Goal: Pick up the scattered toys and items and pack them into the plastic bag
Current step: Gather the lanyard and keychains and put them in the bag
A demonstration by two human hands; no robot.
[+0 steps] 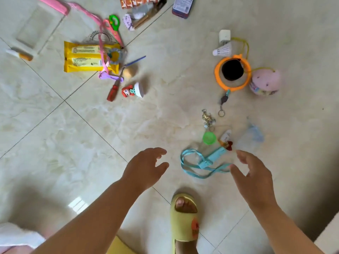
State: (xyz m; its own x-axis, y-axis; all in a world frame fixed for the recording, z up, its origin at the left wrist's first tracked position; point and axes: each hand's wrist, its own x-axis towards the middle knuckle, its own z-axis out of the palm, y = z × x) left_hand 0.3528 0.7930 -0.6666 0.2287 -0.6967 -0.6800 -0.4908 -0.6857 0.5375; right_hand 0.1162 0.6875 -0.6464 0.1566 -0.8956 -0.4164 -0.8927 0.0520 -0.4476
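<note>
Judging by how things lie, the packing has hardly begun: everything in view is spread over the pale marble-patterned tiled floor (73, 143), and nothing sits inside a bag. A crumpled, clear, blue-tinted piece of thin plastic (252, 137), probably the plastic bag, lies flat and empty just beyond the right hand.

Taking the light-blue fabric lanyard strap (203, 163) as the landmark: just beyond it lie a small green plastic cup (209, 138), a small white-and-red charm (226, 141) and a metal keychain cluster (208, 119). Farther beyond stand an orange ring-shaped plush with a black centre (233, 71), a white shuttlecock (222, 50) and a pink rounded toy capsule (266, 81). Well away to the far left are a yellow wipes packet (88, 58), a red-haired doll figurine (133, 90), a red-handled screwdriver (113, 91) and pink-and-green scissors (115, 27).

The left hand (145, 169) hovers left of the strap, fingers loosely spread and lightly curved, holding nothing. The right hand (253, 176) hovers at the strap's right end, fingers spread, thumb tip close to the loop; whether it touches cannot be told. It grips nothing.
</note>
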